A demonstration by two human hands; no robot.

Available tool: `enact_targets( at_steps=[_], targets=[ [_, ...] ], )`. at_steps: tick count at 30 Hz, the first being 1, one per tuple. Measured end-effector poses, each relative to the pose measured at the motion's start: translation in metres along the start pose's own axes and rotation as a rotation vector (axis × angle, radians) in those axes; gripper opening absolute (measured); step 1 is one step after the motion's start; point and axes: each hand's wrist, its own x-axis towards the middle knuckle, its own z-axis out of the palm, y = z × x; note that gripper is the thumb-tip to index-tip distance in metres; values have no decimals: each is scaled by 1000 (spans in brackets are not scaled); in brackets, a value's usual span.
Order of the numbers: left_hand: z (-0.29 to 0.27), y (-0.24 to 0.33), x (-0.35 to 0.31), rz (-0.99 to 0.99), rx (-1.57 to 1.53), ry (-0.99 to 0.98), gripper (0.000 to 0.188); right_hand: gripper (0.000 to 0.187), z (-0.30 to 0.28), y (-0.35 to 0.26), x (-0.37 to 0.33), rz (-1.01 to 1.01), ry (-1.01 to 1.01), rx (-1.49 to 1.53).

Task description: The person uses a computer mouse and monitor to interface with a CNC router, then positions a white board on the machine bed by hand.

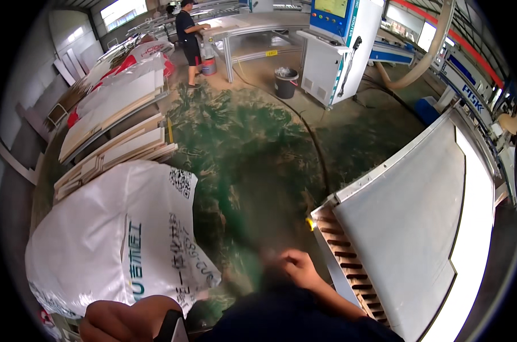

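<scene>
At the lower left, my left hand [121, 317] is in front of a white plastic sheet [104, 228] with printing on it. A dark band is on its wrist. Its fingers bend down toward the lower edge, so I cannot tell whether it holds the sheet. My right hand [298, 267] hangs over the green floor at lower centre, its fingers curled in and nothing visible in them. Just right of it is a grey-topped machine table [401, 199], with a slotted side panel [349, 262] nearest the hand. The two do not appear to touch.
Stacked pale boards [121, 145] line the left side. A hose [315, 139] crosses the dusty green floor [235, 131]. Ahead are a black bucket [286, 84], a white control cabinet [338, 62] and a long table [258, 25]. A person [189, 40] stands beside that table.
</scene>
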Motion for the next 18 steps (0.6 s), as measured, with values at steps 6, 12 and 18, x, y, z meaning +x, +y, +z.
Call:
enact_targets(
  at_steps=[6, 12, 18],
  targets=[
    [15, 41, 127, 82, -491, 264, 9, 22, -25, -55, 167, -173, -118, 7],
    [8, -27, 275, 316, -246, 11, 10, 21, -85, -91, 288, -375, 83, -257],
    [-18, -45, 456, 480, -296, -435, 9, 28, -165, 65, 409, 24, 350, -662]
  ],
)
